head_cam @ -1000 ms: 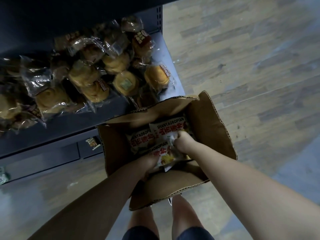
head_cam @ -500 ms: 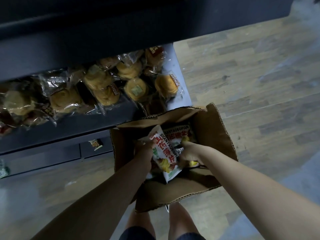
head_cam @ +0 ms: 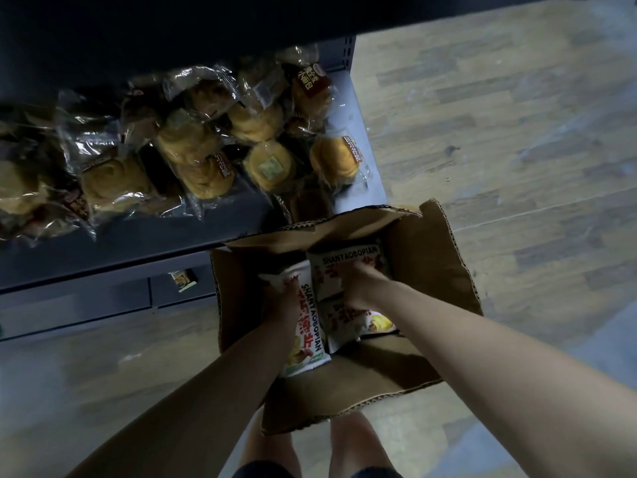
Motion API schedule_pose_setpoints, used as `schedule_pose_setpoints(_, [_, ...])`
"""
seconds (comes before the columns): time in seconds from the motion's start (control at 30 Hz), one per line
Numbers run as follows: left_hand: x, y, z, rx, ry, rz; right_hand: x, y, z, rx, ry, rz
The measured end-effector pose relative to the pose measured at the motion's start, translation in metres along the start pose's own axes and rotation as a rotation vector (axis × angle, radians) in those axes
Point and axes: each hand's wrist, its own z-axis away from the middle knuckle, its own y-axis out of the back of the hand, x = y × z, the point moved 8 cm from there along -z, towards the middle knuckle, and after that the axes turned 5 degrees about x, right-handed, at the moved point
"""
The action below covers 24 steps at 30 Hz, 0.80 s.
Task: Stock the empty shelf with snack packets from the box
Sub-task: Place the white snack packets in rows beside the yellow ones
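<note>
Shifting since before: right hand point(head_cam: 358, 284) onto far packet point(head_cam: 348, 262)

I see both my forearms reaching toward twelve o'clock, converging. My left hand point(head_cam: 287, 298) at eleven has its fingers curled closed; my right hand point(head_cam: 360, 282) at one is clenched too.

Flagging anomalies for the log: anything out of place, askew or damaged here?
One thing: a small packet lies alone in the dark gap under the shelf, away from the wrapped bread packs piled loosely above. The cardboard box looks intact; nothing spilled.
</note>
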Motion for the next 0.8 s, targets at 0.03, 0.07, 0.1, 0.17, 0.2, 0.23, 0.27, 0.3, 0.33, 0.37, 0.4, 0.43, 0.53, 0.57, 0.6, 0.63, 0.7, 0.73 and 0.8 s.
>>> schedule_pose_setpoints(0.03, [-0.002,-0.001,-0.002,0.003,-0.003,0.008,0.005,0.010,-0.008,0.124,0.007,0.046])
schedule_pose_setpoints(0.07, [-0.003,-0.002,-0.003,0.006,-0.012,0.020,0.009,0.015,-0.015,0.191,0.023,0.067])
schedule_pose_setpoints(0.1, [-0.005,-0.004,-0.004,0.012,-0.011,0.029,0.013,0.016,-0.021,0.216,0.037,0.105])
schedule_pose_setpoints(0.17, [-0.008,-0.006,-0.009,0.011,0.000,0.049,0.018,0.007,-0.035,0.184,0.070,0.242])
schedule_pose_setpoints(0.2, [-0.011,-0.007,-0.012,0.007,0.008,0.058,0.019,0.001,-0.041,0.161,0.082,0.291])
schedule_pose_setpoints(0.23, [-0.014,-0.007,-0.014,0.000,0.023,0.068,0.019,-0.003,-0.044,0.157,0.088,0.327])
schedule_pose_setpoints(0.27, [-0.016,-0.007,-0.015,-0.008,0.035,0.076,0.019,-0.006,-0.047,0.175,0.096,0.352])
schedule_pose_setpoints(0.3, [-0.018,-0.008,-0.016,-0.013,0.047,0.087,0.017,-0.006,-0.048,0.214,0.111,0.371])
schedule_pose_setpoints(0.33, [-0.018,-0.007,-0.016,-0.018,0.055,0.094,0.014,-0.005,-0.049,0.253,0.125,0.381])
schedule_pose_setpoints(0.37, [-0.020,-0.007,-0.016,-0.013,0.070,0.101,0.011,-0.004,-0.050,0.276,0.141,0.391])
schedule_pose_setpoints(0.4, [-0.020,-0.006,-0.015,-0.004,0.076,0.109,0.009,-0.004,-0.049,0.283,0.156,0.391])
schedule_pose_setpoints(0.43, [-0.019,-0.004,-0.014,0.007,0.078,0.117,0.008,-0.004,-0.049,0.269,0.162,0.373])
schedule_pose_setpoints(0.53, [-0.011,0.001,-0.008,0.029,0.047,0.139,0.013,0.002,-0.040,0.219,0.147,0.208])
schedule_pose_setpoints(0.57, [-0.005,0.004,-0.004,0.042,0.024,0.136,0.015,0.008,-0.033,0.190,0.131,0.055])
schedule_pose_setpoints(0.6, [0.003,0.008,0.002,0.056,0.000,0.125,0.018,0.011,-0.029,0.149,0.116,-0.134])
schedule_pose_setpoints(0.63, [0.008,0.011,0.005,0.059,-0.010,0.124,0.019,0.016,-0.022,0.114,0.113,-0.301])
schedule_pose_setpoints(0.7, [0.011,0.008,0.012,-0.017,-0.010,0.164,0.026,0.021,-0.010,0.046,0.039,-0.555])
schedule_pose_setpoints(0.73, [0.015,0.005,0.019,-0.074,-0.005,0.182,0.028,0.021,-0.003,-0.013,-0.012,-0.675])
schedule_pose_setpoints(0.8, [0.023,0.005,0.035,-0.143,0.001,0.198,0.025,0.018,0.016,-0.190,-0.061,-0.929])
